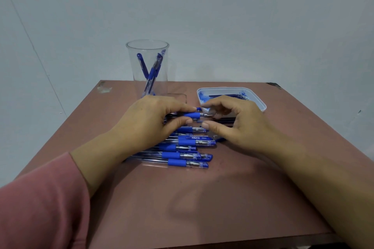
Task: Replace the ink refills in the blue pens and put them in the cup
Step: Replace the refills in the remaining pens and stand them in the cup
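Blue pen in the grip: an uncapped blue pen [194,115] lies level above the tabletop, its metal tip pointing to the person's right.
Left hand: the left hand [149,123] pinches that pen at its blue rubber sleeve, with the forefinger on top, the thumb underneath and the other fingers curled behind.
Right hand: the right hand [234,127] hovers just beside the pen's tip. Its fingers are curved, its thumb and forefinger are spread apart, and nothing shows between them.
Small blue piece: a blue bit [199,121] shows between the two thumbs; what it is cannot be told.
Pile: capped pens [188,147] lie side by side on the tabletop under and in front of the hands, with their caps to the right. One is printed KREAT.
Dark rods: thin dark rods [228,119] lie under the right hand's fingers, mostly hidden.
Tray: a shallow white tray [260,103] sits just behind the right hand. Its inside is smeared with blue ink, and thin refills [222,96] lie in it.
Cup: a clear plastic cup [137,83] stands upright near the far edge, behind the left hand. A few leaning pens [151,70] cross inside it.
Tabletop: the reddish-brown tabletop [182,208] is scuffed at its far left corner.
Sleeve: a pink sleeve [40,198] covers the left forearm; the right forearm is bare.
Wall: a pale wall [242,16] stands behind.
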Tool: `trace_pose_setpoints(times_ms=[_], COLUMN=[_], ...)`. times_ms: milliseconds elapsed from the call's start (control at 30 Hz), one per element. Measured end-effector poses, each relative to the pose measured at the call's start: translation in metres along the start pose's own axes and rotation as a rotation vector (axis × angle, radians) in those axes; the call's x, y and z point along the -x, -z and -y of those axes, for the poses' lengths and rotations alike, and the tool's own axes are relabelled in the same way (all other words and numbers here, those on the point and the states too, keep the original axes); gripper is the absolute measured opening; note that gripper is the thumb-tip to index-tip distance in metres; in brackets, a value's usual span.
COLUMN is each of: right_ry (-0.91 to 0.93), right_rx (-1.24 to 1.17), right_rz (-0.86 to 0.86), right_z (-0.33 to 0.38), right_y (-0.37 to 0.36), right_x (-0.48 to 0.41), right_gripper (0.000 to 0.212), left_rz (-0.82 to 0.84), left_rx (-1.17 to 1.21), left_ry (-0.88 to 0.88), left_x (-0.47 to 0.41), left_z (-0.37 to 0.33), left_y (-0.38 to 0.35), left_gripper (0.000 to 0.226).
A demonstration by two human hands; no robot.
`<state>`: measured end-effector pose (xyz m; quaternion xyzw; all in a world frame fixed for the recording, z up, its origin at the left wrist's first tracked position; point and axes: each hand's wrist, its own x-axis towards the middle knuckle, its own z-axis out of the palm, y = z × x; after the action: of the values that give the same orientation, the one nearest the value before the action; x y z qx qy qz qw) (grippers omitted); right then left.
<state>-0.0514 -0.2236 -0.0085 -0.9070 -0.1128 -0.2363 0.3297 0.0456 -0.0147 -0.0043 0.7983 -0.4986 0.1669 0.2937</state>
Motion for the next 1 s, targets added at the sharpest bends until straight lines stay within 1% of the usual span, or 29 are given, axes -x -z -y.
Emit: trace_pose_setpoints(times_ms=[67,133,167,200,267,300,333,400,467,500,567,600,733,867,933,1000], right_ry=[-0.024,0.006,0.013,0.008,0.007,0.006,0.01,-0.009,-0.007,-0.007,-0.01,-0.005,0.023,0.023,0.009,-0.03], right_rx=[-0.03,0.045,0.081,0.086,0.056,0.031,0.006,-0.05,-0.021,0.007,0.016,0.013,0.03,0.033,0.006,-0.066], right_rz=[0.036,0.052,0.051,0.046,0.043,0.039,0.035,0.023,-0.002,-0.007,-0.027,-0.038,-0.063,-0.093,-0.086,-0.068], right_z=[0.001,-0.002,-0.003,-0.004,-0.005,-0.005,-0.003,0.001,0.002,0.003,0.002,0.003,0.007,0.006,0.005,0.007], right_y=[-0.001,-0.002,-0.003,-0.004,-0.004,-0.004,-0.003,-0.001,0.0,-0.001,-0.002,-0.002,-0.001,-0.001,0.0,0.0], right_x=[0.0,-0.001,-0.001,-0.002,-0.003,-0.002,-0.002,-0.001,-0.001,-0.001,-0.002,-0.002,-0.002,-0.002,-0.002,-0.001], right_gripper=[0.014,0.031,0.035,0.031,0.012,0.011,0.015,0.016,0.021,0.022,0.012,0.011,0.026,0.022,0.021,0.026], left_rz=[0.003,0.007,0.007,0.007,0.001,-0.005,-0.011,-0.018,-0.014,-0.012,-0.005,0.0,0.025,0.05,0.051,0.034], left_rx=[-0.004,-0.008,-0.013,-0.021,-0.031,-0.028,-0.024,-0.022,-0.024,-0.027,-0.035,-0.037,-0.022,-0.007,-0.008,0.0], left_ry=[-0.009,-0.011,-0.01,-0.01,-0.011,-0.009,-0.008,-0.011,-0.013,-0.011,-0.005,0.002,0.045,0.079,0.084,0.081], left_x=[0.0,-0.001,-0.001,-0.001,0.0,0.0,0.0,-0.001,-0.001,-0.001,-0.001,-0.001,-0.001,-0.001,-0.001,-0.001], left_z=[-0.002,-0.002,-0.002,-0.002,-0.001,-0.001,-0.001,0.0,0.0,0.0,-0.001,-0.001,-0.003,-0.005,-0.005,-0.005], left_y=[0.0,0.0,0.0,0.0,0.0,0.0,0.0,0.0,0.001,0.001,0.0,0.001,0.0,0.001,0.001,0.002], left_gripper=[0.033,0.033,0.032,0.031,0.03,0.029,0.029,0.03,0.032,0.032,0.032,0.032,0.032,0.034,0.032,0.031])
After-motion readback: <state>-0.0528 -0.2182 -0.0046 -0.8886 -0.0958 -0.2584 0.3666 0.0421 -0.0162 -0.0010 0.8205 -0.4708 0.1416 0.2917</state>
